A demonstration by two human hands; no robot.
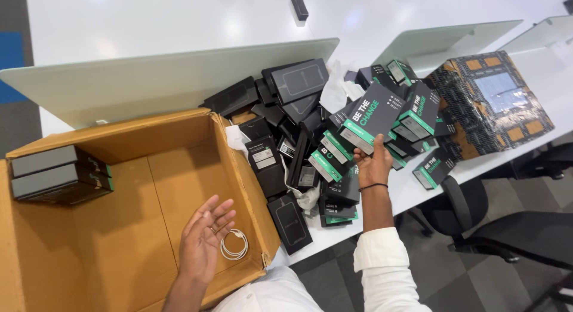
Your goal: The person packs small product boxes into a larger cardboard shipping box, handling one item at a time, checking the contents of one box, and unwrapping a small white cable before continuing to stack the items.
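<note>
Right hand (374,163) is clamped on a dark grey rectangular cardboard carton with green trim (373,117), lifted just above the heap of similar black and green cartons (310,145) on the white table (149,19). Left hand (203,240) is held open, fingers spread, over the floor of the large brown cardboard box (179,168), with a coiled white cable (234,245) just beside its fingertips. The raised carton is pinched at one end only, so it could tip out; cartons lying at the table edge could be knocked to the floor. How the thumb grips is hidden behind the carton, and the heap's lower layers cannot be made out.
</note>
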